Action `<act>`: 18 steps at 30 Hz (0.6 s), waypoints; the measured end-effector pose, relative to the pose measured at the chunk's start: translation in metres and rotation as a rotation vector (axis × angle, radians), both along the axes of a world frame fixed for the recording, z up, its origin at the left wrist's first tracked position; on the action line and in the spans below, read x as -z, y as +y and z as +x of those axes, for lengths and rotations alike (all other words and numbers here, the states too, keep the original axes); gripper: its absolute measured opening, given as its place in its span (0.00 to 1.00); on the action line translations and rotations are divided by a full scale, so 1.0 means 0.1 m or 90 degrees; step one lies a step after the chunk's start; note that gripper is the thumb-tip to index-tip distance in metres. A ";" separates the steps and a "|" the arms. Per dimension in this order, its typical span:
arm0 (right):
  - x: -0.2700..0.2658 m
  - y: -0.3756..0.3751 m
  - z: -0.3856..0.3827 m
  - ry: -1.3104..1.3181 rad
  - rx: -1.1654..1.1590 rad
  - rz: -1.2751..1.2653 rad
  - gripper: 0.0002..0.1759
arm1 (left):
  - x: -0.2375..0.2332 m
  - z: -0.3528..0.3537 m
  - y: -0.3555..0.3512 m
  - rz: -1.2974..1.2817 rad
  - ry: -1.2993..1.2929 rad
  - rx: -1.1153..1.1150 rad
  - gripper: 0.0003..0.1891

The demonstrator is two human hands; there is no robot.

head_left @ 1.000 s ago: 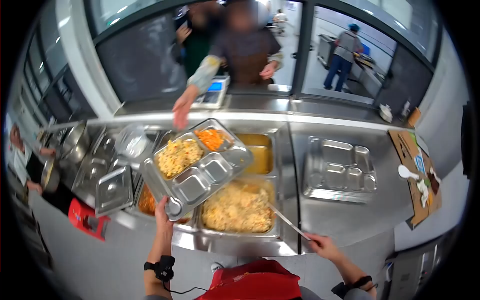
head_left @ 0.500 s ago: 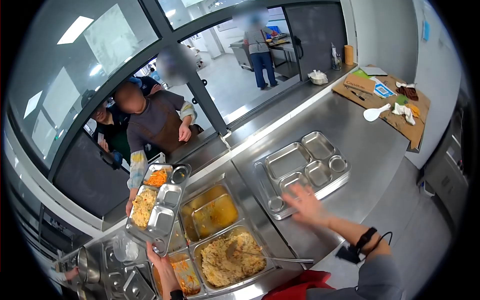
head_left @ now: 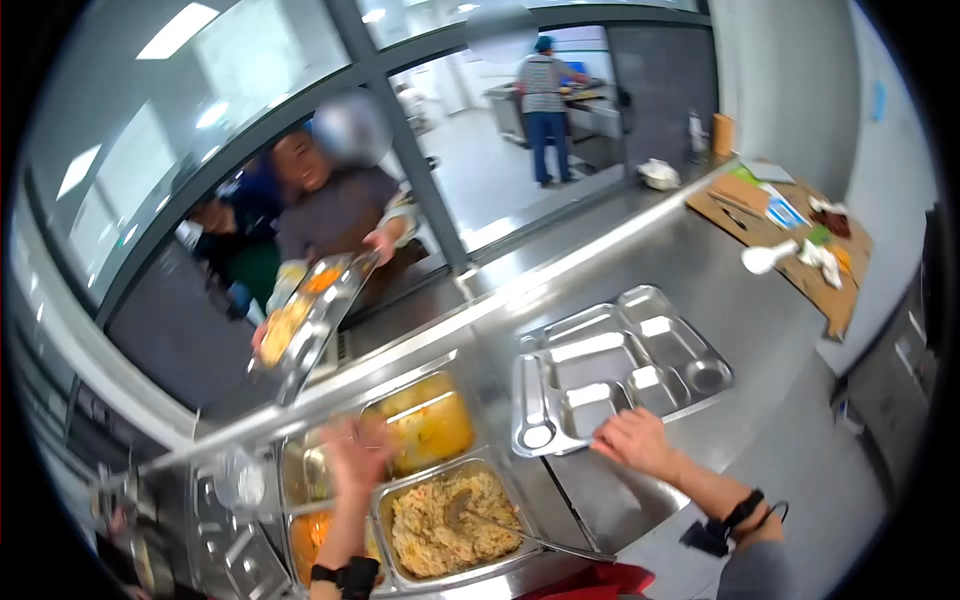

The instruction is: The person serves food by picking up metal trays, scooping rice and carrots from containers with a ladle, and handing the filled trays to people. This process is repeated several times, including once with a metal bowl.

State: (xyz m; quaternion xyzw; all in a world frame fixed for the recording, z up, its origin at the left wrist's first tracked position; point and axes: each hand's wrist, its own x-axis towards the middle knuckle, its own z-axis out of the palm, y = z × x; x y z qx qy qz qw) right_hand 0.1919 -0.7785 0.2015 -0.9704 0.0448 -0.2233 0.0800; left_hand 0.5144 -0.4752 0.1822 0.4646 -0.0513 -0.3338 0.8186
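Observation:
My right hand [head_left: 637,442] has its fingers closed on the near edge of an empty steel compartment tray [head_left: 592,350], which is tilted slightly off the tray beneath it. My left hand [head_left: 357,455] is blurred by motion above the food pans, holding nothing, its fingers seemingly apart. Beyond it, a person at the window holds a filled compartment tray [head_left: 318,325] with both hands; shredded orange food and fried rice lie in it. Below my hands, a serving spoon [head_left: 490,522] rests in a pan of fried rice [head_left: 430,530].
A pan with yellow liquid [head_left: 435,425] and a pan of orange food [head_left: 315,530] are set into the counter. A plastic container [head_left: 240,480] stands left. Cardboard [head_left: 735,215] with a white rice paddle [head_left: 765,258] lies at right. The window frame [head_left: 405,150] borders the counter.
The filled tray has left my left hand and moved away into the other person's two hands. My right hand has gone from hovering open to gripping the empty top tray, which has tilted.

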 end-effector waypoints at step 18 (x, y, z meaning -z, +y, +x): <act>1.43 1.52 -0.73 0.392 -0.170 0.019 0.29 | 1.07 -1.98 1.33 0.230 0.247 -0.169 0.21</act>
